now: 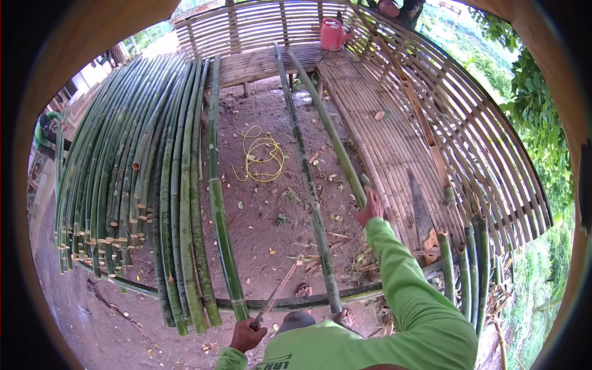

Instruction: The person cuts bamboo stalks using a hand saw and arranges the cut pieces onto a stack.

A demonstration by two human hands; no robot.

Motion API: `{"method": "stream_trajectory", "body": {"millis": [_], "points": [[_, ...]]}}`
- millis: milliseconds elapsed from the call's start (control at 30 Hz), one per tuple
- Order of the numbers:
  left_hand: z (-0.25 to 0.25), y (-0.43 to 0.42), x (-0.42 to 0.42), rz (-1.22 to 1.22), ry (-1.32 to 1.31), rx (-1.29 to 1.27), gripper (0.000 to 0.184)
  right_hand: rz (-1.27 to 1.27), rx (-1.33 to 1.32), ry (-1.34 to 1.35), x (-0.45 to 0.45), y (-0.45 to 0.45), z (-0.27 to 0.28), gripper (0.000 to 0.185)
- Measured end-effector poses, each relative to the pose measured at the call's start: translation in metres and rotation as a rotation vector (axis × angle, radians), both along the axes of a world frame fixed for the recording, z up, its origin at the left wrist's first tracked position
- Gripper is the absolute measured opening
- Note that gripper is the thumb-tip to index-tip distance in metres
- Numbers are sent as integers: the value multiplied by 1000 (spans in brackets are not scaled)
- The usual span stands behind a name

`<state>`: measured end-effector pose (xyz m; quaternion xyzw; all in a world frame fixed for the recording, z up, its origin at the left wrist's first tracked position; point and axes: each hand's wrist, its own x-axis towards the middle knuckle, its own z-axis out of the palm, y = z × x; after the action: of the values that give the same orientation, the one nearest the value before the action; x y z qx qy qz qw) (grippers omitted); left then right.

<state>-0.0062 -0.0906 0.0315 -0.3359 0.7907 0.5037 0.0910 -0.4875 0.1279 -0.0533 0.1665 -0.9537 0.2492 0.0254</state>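
Note:
My right hand [370, 208] closes on the near part of a green bamboo pole [333, 137], which slants away to the far slatted bench. A small grey-green piece [365, 179] shows by its fingers; I cannot tell what it is. Low in the view, my left hand [248, 335] grips a long, narrow, blade-like tool [279, 292], its pale tip pointing up and to the right. Between the hands lies a darker bamboo pole [306, 179], and left of it another green pole [221, 209]. A handsaw [420, 206] rests on the right bench.
A large stack of cut bamboo [117, 160] fills the left side. Yellow cord [262, 157] lies coiled on the dirt. A red container [333, 34] stands on the far bench. Several upright bamboo posts [472, 271] rise at right. Another person [46, 135] is at far left.

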Motion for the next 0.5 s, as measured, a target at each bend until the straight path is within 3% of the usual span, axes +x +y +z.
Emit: {"method": "stream_trajectory", "body": {"millis": [100,133,267,333,400,433,500], "points": [[-7,-6,-4,-38,35,48,29,-10,155,-174,74,52,-25,107],[-10,-8,-9,-63,38,35,30,-74,324,-286,112,64,0,111],[-35,-14,-40,-207,34,-20,26,-210,272,-448,241,174,-33,117],[-41,-16,-68,-281,42,-42,23,-310,464,-568,290,199,-22,119],[-59,-19,-92,-359,9,-115,21,-339,398,-642,314,234,-42,114],[-64,-19,-102,-397,-8,-153,20,-481,401,-618,323,247,-58,100],[-56,-17,-123,-442,-89,-129,21,-510,467,-798,330,275,-80,88]]}}
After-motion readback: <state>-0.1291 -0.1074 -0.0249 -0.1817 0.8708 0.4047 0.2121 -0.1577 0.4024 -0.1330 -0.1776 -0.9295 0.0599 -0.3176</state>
